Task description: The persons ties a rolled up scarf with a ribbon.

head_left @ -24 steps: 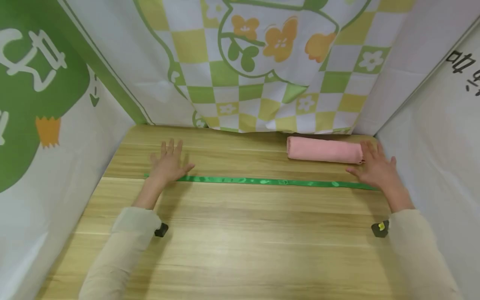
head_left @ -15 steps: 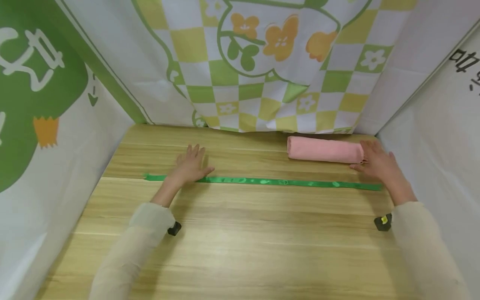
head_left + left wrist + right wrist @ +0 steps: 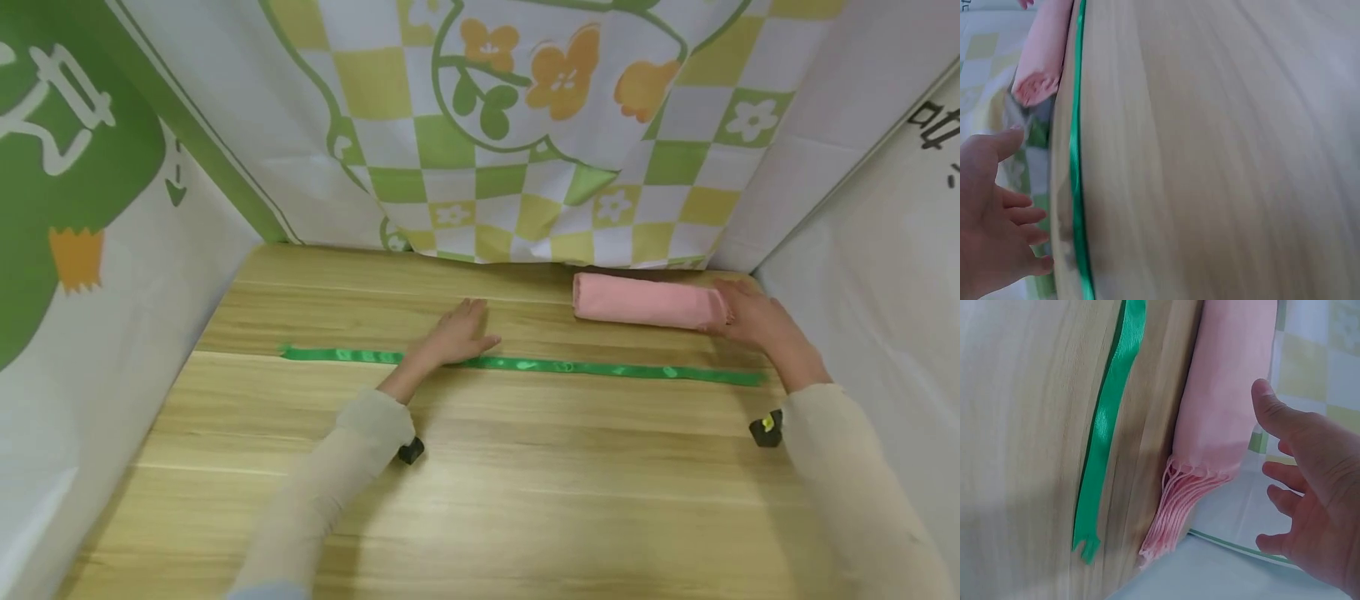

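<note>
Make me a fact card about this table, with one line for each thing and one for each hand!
Table: striped like wood
Ribbon: green, stretched out across the table
Roll: pink, behind the ribbon, with a fringe at the end by the right hand
Cloth: checkered, hanging at the back
Left hand: reaching across the ribbon, holding nothing
Right hand: at the roll's fringed end; touching or not, I can't tell
</note>
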`<state>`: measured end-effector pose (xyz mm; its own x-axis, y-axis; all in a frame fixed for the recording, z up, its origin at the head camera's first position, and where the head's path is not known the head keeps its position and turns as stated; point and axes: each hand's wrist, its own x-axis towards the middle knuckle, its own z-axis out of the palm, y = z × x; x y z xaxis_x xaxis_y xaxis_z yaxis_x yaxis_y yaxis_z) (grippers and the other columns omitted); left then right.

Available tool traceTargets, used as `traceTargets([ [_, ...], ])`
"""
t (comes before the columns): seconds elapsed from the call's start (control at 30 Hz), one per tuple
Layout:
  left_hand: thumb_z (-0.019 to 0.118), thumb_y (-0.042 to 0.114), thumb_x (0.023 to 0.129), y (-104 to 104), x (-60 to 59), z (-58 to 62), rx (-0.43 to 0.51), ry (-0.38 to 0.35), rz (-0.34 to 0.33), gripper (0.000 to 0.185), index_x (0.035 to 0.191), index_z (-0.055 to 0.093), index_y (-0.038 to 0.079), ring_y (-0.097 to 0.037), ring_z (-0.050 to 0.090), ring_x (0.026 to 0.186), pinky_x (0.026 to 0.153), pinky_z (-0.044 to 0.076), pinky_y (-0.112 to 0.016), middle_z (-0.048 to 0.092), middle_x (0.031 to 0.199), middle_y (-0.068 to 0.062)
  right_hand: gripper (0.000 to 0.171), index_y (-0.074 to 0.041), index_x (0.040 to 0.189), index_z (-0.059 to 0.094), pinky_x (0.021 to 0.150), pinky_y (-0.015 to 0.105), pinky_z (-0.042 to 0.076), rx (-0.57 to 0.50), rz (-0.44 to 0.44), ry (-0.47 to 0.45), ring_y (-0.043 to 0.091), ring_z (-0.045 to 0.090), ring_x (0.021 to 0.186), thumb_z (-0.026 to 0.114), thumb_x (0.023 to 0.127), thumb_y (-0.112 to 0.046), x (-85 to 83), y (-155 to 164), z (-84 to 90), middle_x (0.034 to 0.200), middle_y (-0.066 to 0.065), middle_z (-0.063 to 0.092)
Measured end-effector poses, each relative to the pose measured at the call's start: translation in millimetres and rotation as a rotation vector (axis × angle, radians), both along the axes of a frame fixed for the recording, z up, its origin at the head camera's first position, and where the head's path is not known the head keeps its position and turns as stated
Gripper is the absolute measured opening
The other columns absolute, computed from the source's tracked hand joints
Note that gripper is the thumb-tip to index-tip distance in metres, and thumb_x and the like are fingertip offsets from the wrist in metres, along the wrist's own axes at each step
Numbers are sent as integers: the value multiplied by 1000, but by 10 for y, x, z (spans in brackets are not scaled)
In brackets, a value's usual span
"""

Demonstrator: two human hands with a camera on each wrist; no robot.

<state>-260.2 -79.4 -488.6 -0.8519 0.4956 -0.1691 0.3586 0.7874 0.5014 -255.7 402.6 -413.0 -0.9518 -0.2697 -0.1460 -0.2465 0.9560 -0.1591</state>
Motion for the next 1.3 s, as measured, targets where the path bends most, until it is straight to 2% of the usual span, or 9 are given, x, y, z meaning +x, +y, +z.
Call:
traceTargets([
  [0.07,52,46,101,183,-41,-39,15,-6,-2,81,156,19,-3,-41,15,153,122,18,-60,23,162,-24,83,15,145,32,106,71,33,6,36,10,61,38,128,73,90,-32,-43,23,-29,141,45,38],
  [0.17,55,46,100,458,-96,-117,16,23,-1,81,155,21,-3,-41,20,152,121,22,-60,28,160,-24,76,18,141,36,109,67,33,1,67,0,61,40,127,71,91,-28,-126,52,-74,138,45,41],
  [0.33,57,47,99,874,-182,-193,21,51,9,86,155,18,-4,-38,25,151,121,25,-57,30,159,-25,69,17,139,41,110,66,33,-3,65,-23,59,43,126,68,92,-27,-250,70,-140,138,43,43],
  [0.6,64,47,95,1332,-339,-248,118,17,89,97,156,10,-5,-32,24,152,123,23,-52,25,162,-24,63,17,130,49,105,64,39,50,98,-57,57,50,120,71,90,-26,-442,41,-188,130,41,52],
  [0.77,68,42,93,1567,-448,-272,244,8,128,93,157,14,0,-32,32,148,118,24,-56,26,162,-19,67,16,135,45,107,65,37,52,84,-113,58,47,123,72,90,-26,-521,68,-191,135,40,49],
  [0.9,71,39,92,1716,-515,-264,278,25,122,91,156,17,4,-29,36,145,112,32,-55,31,160,-15,71,10,141,41,107,68,35,17,62,-180,58,45,125,74,89,-26,-560,90,-204,139,39,46],
  [1.0,73,37,90,1793,-546,-263,312,8,151,91,155,18,3,-27,38,145,110,36,-52,34,159,-15,73,7,141,42,106,67,36,0,74,-204,56,46,126,77,85,-24,-587,93,-230,139,36,47],
  [1.13,76,32,88,1850,-584,-284,369,-5,223,87,152,27,2,-27,43,141,109,38,-52,42,153,-16,68,7,133,51,103,64,40,-20,141,-186,51,51,121,81,77,-16,-659,75,-297,133,32,55],
  [1.3,79,28,85,1867,-616,-294,371,2,236,82,147,33,0,-28,48,135,107,41,-50,49,145,-17,49,0,111,61,92,59,47,40,192,-165,40,62,100,81,67,-11,-769,26,-354,110,21,67],
])
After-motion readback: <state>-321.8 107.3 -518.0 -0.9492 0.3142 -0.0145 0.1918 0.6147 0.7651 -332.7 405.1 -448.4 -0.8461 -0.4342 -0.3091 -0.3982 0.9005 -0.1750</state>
